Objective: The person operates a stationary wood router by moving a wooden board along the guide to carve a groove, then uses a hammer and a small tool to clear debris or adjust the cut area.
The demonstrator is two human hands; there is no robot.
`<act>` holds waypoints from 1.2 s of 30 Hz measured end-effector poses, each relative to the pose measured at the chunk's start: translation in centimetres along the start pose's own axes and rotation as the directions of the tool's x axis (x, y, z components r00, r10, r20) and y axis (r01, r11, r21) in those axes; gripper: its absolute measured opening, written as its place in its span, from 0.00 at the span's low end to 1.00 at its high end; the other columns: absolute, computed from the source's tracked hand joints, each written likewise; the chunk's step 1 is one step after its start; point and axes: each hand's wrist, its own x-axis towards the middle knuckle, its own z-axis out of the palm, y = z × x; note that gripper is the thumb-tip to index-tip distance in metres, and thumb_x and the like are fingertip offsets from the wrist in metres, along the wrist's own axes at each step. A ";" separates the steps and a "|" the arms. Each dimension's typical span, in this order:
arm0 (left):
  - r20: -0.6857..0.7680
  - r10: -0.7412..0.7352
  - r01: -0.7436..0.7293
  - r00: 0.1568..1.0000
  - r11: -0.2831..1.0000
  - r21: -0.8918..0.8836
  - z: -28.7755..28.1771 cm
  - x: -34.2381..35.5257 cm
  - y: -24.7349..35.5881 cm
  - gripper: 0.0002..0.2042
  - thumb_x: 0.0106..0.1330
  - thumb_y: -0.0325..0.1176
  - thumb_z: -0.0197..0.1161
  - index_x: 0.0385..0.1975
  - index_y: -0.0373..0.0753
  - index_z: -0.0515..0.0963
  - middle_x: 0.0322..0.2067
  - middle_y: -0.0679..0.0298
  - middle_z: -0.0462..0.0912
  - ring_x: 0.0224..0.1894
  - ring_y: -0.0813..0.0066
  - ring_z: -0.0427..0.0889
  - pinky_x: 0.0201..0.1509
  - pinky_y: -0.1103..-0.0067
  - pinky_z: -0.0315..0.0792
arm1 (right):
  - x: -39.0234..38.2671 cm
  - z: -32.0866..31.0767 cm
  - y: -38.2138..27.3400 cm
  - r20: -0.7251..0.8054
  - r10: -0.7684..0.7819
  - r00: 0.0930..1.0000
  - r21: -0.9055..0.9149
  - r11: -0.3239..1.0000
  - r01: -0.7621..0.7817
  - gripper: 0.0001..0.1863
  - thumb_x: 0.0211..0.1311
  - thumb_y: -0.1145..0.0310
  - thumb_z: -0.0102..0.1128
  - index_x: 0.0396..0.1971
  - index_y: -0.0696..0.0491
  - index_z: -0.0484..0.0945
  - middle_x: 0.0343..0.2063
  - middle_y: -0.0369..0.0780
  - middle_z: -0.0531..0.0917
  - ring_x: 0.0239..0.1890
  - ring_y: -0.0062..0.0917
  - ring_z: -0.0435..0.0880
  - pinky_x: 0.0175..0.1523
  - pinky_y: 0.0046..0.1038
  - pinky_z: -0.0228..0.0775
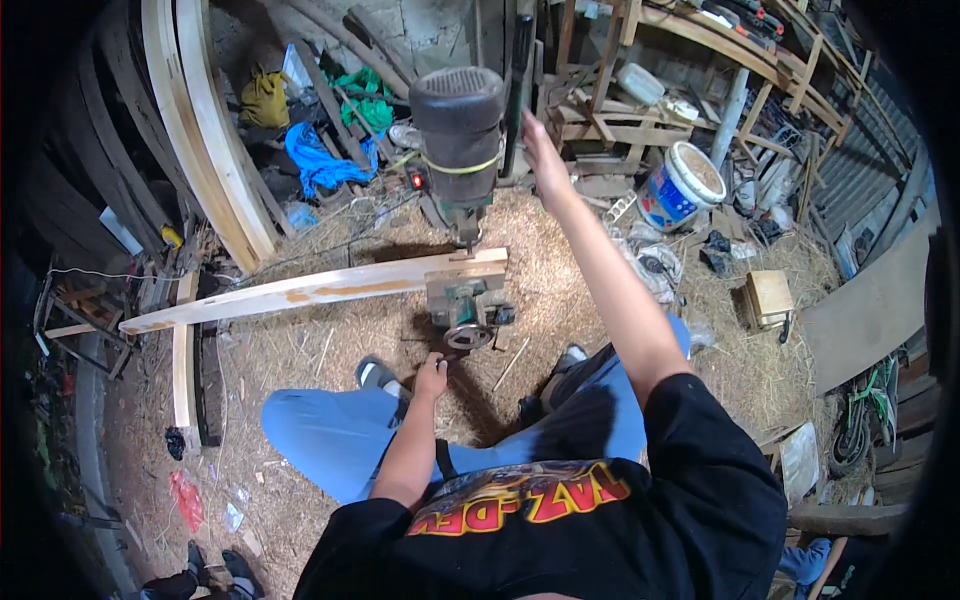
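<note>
Nearest me, just on the near side of the drilling machine (458, 125), the person's left hand (430, 378) curls its fingers around a small dark handle (443, 362), probably for leverage on the machine's lower works. Beyond it, a handwheel (468, 336) fronts the machine's vise (452, 302), which seems to keep the pale beam (345, 283) steady beneath the bit. The beam runs out left of the machine (quite a length to balance), its far end over a wooden support (184, 375), likely to carry the weight. It lies apart from both hands, beyond the left fingers and nearer than the right ones. Right of the machine's motor, the right hand (546, 168) reaches up, fingers straight and close together, beside a dark upright lever (519, 80); whether they touch, I can't tell.
</note>
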 end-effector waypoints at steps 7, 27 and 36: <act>-0.119 -0.003 0.017 0.993 0.994 0.112 1.2 0.7 1.0 0.21 0.78 0.48 0.50 0.51 0.31 0.71 0.40 0.37 0.85 0.46 0.37 0.84 0.51 0.51 0.76 | -20.9 -3.9 12.0 -0.113 0.786 0.608 -0.360 0.538 -0.762 0.24 0.74 0.54 0.52 0.50 0.62 0.82 0.43 0.46 0.87 0.49 0.32 0.84 0.58 0.33 0.73; -0.239 -0.112 0.145 0.965 0.981 0.125 2.9 0.0 4.5 0.18 0.77 0.43 0.53 0.47 0.30 0.67 0.34 0.35 0.84 0.40 0.35 0.85 0.46 0.50 0.78 | -21.1 -1.9 14.7 0.136 0.500 0.855 -0.426 0.809 -0.405 0.19 0.71 0.58 0.58 0.45 0.61 0.82 0.33 0.45 0.87 0.35 0.29 0.82 0.44 0.32 0.74; -0.112 -0.160 0.176 0.981 0.973 0.151 2.0 -0.1 6.5 0.21 0.78 0.45 0.50 0.52 0.30 0.67 0.39 0.34 0.84 0.44 0.35 0.85 0.49 0.50 0.77 | -22.1 -3.7 18.3 0.131 0.433 0.892 -0.424 0.837 -0.345 0.18 0.69 0.60 0.57 0.47 0.59 0.83 0.38 0.45 0.88 0.39 0.32 0.87 0.49 0.32 0.76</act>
